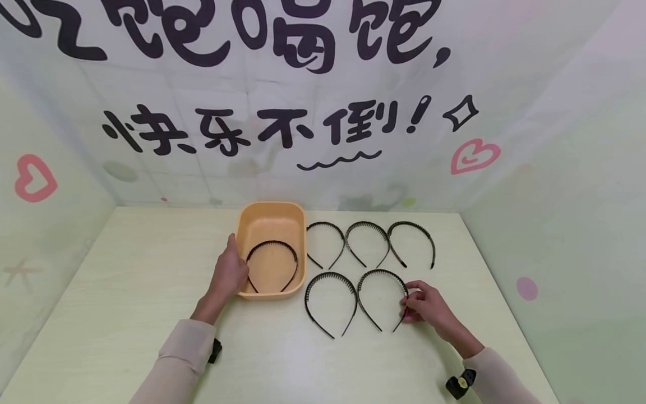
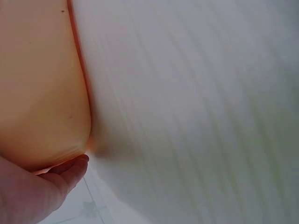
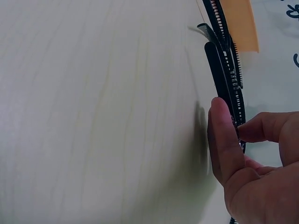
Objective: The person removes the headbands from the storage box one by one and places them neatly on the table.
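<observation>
My left hand (image 1: 229, 270) grips the left wall of an orange plastic bin (image 1: 270, 216). In the left wrist view, the curled fingers (image 2: 70, 175) sit against the outside of the bin wall (image 2: 42, 84). One black toothed headband (image 1: 274, 242) lies inside the bin. On the right, my right hand (image 1: 428, 306) pinches the right arm of another black headband (image 1: 382, 271), the front right one in a group on the table. The right wrist view has thumb and fingers on either side of this headband (image 3: 217, 70).
Beside the held headband lies another (image 1: 330, 275). Behind them, three more headbands, left (image 1: 328, 223), middle (image 1: 367, 223) and right (image 1: 412, 223), form a row right of the bin. The pale table (image 1: 136, 292) meets printed walls at the back and both sides.
</observation>
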{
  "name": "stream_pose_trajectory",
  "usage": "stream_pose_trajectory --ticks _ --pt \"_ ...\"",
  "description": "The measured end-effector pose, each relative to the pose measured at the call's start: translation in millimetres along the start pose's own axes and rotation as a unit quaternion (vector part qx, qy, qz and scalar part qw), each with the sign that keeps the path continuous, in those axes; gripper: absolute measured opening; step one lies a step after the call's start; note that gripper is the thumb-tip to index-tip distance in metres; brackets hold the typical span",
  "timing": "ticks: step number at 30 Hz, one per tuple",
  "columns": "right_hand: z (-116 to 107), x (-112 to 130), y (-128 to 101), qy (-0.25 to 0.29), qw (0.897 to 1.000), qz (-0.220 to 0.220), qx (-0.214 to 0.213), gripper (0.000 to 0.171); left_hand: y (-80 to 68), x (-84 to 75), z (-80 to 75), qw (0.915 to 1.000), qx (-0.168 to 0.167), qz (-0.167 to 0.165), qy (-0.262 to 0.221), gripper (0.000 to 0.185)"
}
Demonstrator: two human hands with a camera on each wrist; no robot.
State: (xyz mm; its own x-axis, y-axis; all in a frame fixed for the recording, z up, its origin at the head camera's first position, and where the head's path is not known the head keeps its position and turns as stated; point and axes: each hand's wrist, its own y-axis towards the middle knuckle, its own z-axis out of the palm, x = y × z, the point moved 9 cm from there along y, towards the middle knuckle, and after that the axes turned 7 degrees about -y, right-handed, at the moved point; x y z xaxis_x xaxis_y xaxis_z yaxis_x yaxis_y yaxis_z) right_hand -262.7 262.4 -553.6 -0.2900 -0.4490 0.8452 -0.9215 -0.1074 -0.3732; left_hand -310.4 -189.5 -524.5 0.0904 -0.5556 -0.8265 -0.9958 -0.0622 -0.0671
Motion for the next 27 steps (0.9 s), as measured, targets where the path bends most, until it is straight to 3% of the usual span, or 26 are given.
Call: stream_pose_trajectory --ticks 7,18,27 --pt "1.5 -2.0 -0.1 -0.011 1.000 0.002 0.000 0.042 0.0 0.7 0.3 1.0000 0.000 0.000 0.004 0.070" --pt "-5.5 10.0 1.5 -0.098 0.995 -0.021 -0.001 0.044 1.1 0.8 -0.9 1.0000 -0.003 0.001 0.009 0.070" --pt "-14.5 8.0 3.7 -0.108 0.994 0.010 -0.032 0.036 0.9 0.9 0.5 1.0000 -0.004 0.000 0.009 0.070"
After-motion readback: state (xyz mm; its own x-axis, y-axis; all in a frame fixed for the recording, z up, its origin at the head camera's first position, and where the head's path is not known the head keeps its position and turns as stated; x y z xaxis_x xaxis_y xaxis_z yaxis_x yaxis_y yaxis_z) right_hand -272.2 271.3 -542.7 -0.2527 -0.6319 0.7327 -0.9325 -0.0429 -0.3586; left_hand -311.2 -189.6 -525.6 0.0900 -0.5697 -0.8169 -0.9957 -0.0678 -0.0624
